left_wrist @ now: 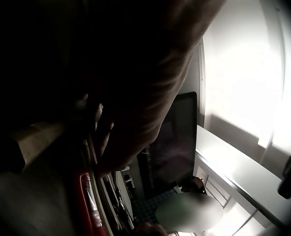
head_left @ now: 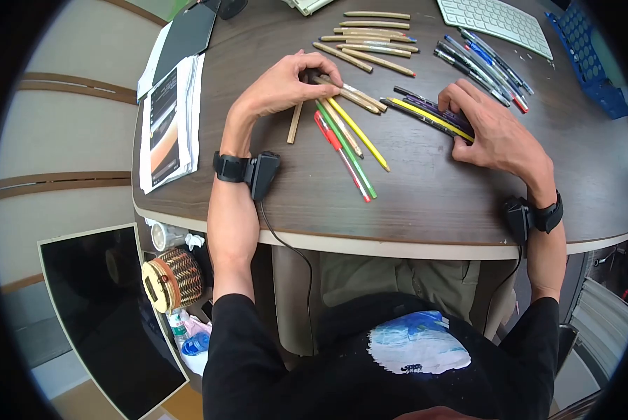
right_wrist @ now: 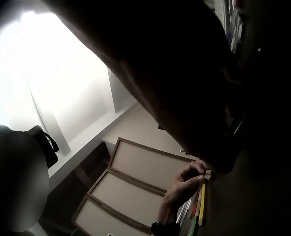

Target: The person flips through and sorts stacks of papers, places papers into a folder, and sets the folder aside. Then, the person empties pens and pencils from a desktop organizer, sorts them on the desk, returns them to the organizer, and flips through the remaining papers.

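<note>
My left hand [head_left: 282,87] pinches wooden pencils [head_left: 359,98] between thumb and fingers; in the right wrist view the same hand [right_wrist: 181,189] shows its fingertips on a pale wooden end. Just below its fingers lie a yellow pencil [head_left: 363,136], a green one [head_left: 349,148] and a red-capped pen [head_left: 328,131]. Another wooden pencil [head_left: 295,124] points down beneath the palm. My right hand [head_left: 492,129] curls its thumb and fingers round the near end of a bundle of black and yellow pencils [head_left: 426,114], which lies low at the tabletop. Both wrist views are very dark.
Several wooden pencils [head_left: 377,47] are spread at the back middle, with a group of pens [head_left: 478,70] right of them. Beyond stand a white keyboard [head_left: 496,24] and a blue basket [head_left: 590,63]. Papers [head_left: 170,126] lie at the left edge.
</note>
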A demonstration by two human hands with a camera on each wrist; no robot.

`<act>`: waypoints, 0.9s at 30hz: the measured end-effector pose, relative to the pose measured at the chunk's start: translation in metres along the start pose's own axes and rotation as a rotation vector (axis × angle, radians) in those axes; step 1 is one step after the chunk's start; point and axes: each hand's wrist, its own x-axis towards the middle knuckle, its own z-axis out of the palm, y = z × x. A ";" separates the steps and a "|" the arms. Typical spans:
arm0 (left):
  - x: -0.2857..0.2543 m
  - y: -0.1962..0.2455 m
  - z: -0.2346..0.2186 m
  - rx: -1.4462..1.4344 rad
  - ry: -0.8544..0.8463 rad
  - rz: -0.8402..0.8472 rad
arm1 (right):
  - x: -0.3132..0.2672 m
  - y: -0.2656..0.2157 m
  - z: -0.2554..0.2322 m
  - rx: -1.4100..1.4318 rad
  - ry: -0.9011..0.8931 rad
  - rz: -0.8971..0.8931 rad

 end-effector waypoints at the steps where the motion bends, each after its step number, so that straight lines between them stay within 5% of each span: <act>1: 0.000 -0.001 0.001 0.006 0.001 0.008 | -0.001 -0.001 -0.002 0.005 -0.015 0.049; 4: 0.000 0.001 0.002 -0.125 0.102 -0.177 | -0.003 0.004 -0.002 0.012 0.014 0.032; 13: 0.011 0.005 0.025 0.025 0.400 -0.103 | 0.002 0.007 0.009 0.047 0.014 -0.080; 16: 0.011 0.008 0.029 0.159 0.615 -0.049 | 0.005 0.001 0.012 0.086 0.022 -0.116; 23: -0.009 0.005 -0.009 0.117 0.407 -0.377 | 0.009 0.009 0.012 0.129 -0.008 -0.074; 27: -0.029 0.038 -0.007 0.190 0.299 -0.515 | 0.008 0.009 0.010 0.144 -0.013 -0.060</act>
